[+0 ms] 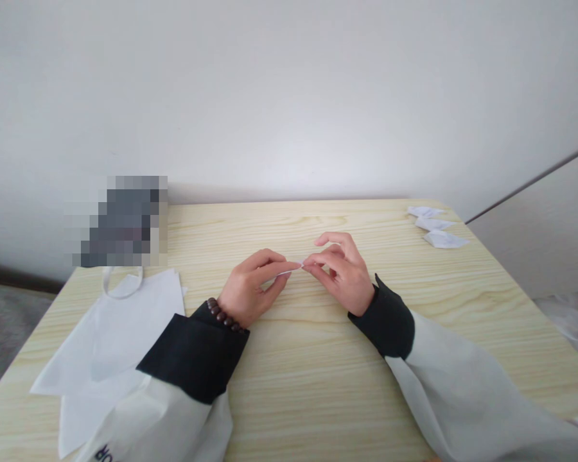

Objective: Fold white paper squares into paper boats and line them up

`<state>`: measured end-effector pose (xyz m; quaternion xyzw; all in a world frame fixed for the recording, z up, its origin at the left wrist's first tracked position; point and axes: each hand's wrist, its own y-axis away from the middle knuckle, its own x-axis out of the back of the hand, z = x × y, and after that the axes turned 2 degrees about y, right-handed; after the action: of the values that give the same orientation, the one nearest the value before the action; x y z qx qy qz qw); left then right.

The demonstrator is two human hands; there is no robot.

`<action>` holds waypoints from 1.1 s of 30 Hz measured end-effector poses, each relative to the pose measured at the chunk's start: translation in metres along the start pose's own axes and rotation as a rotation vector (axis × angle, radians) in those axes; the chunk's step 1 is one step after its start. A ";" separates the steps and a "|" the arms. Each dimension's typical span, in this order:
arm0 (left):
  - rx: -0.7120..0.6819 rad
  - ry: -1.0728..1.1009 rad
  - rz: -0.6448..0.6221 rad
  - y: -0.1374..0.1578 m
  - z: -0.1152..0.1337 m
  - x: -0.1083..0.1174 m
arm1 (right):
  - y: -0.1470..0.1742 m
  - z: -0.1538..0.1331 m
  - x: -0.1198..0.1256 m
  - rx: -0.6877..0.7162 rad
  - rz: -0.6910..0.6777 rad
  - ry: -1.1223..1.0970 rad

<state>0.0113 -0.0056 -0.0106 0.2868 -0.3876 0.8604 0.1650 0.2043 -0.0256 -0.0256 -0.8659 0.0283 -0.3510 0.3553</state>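
Between my hands, over the middle of the table, is a small folded piece of white paper (302, 264), mostly covered by fingers. My left hand (253, 285), with a dark bead bracelet at the wrist, is closed and pinches the paper between thumb and fingers. From the other side, my right hand (344, 273) has its thumb and index fingertip pressed together on the paper's end, while another finger is lifted away. How the paper is folded inside the left hand cannot be seen.
Several white paper sheets (135, 327) lie overlapping at the left, partly under my left sleeve. Behind them stands a blurred dark object (120, 224) beside a white loop (106, 282). Three folded white paper pieces (446, 240) form a row at the table's (308, 398) far right, near the wall.
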 end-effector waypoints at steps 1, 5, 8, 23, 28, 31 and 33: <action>-0.026 -0.058 0.013 0.000 -0.001 0.000 | 0.000 0.000 0.000 0.014 -0.006 0.018; -0.086 -0.269 0.035 0.002 -0.008 -0.002 | 0.000 0.000 0.001 0.046 -0.062 0.080; -0.060 -0.288 0.023 0.004 -0.011 -0.004 | -0.001 -0.001 0.002 0.010 -0.082 0.090; 0.101 -0.368 0.018 0.007 -0.021 0.001 | -0.002 0.004 0.004 -0.010 -0.074 0.004; 0.045 -0.422 -0.051 0.008 -0.024 0.002 | -0.002 0.003 0.005 0.022 -0.085 -0.003; 0.033 -0.455 -0.026 0.007 -0.023 0.003 | -0.001 0.004 0.005 0.044 -0.088 -0.002; 0.021 -0.483 0.007 0.006 -0.022 0.004 | -0.001 0.005 0.005 0.053 -0.093 0.003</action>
<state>-0.0029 0.0074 -0.0237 0.4845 -0.4079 0.7715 0.0614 0.2106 -0.0235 -0.0243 -0.8561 -0.0209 -0.3689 0.3615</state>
